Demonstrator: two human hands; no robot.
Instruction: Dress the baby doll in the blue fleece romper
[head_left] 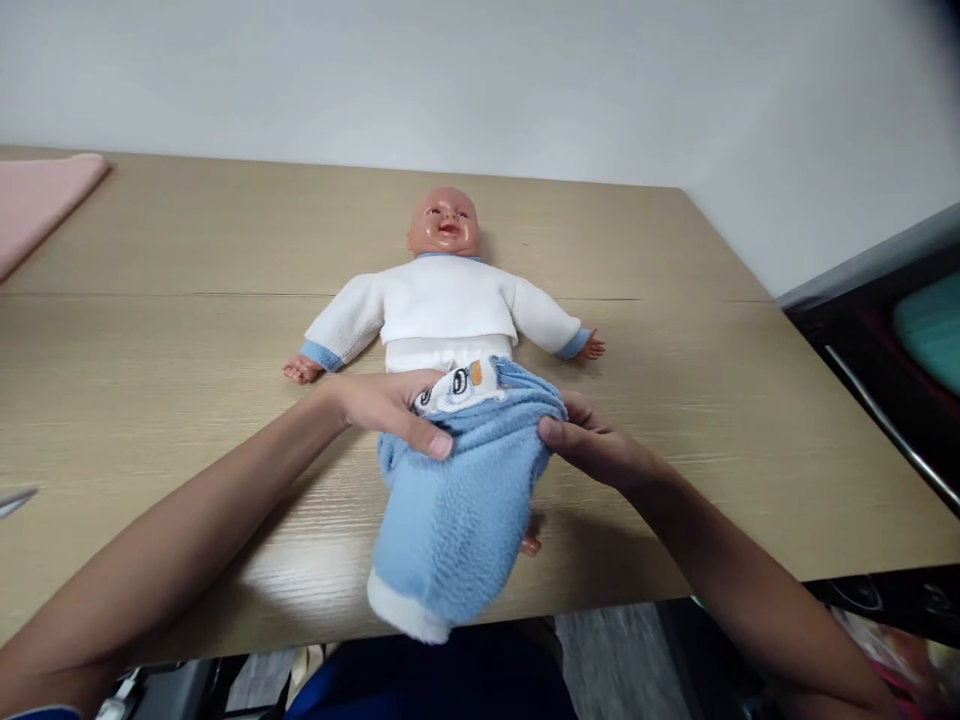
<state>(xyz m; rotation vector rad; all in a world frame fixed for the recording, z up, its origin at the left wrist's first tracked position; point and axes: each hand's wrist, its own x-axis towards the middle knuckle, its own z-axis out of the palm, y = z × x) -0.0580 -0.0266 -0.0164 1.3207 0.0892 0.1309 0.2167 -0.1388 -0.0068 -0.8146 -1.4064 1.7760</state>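
Head view shows a blue garment [472, 510] gathered in 2 hands above the near edge of the wooden surface [697, 430], its lower end reaching out at that edge. The left hand [394, 410] grips the bunched upper part with its thumb on top; the right hand [596, 440] pinches the opposite side, thumb outward; the other fingers are partly hidden by cloth. Handling this well probably means keeping the 2 grips level, gathering the folds evenly and holding the opening wide without twisting the plush. The fabric looks thick and looped, with a smoother panel, a pale cuff and a stitched-looking cartoon patch. Behind it a doll [450, 295] lies face up, head toward the far edge, glossy and hard-looking above a soft white top with blue cuffs. Pink cloth [45, 205] lies flat toward the far left corner.
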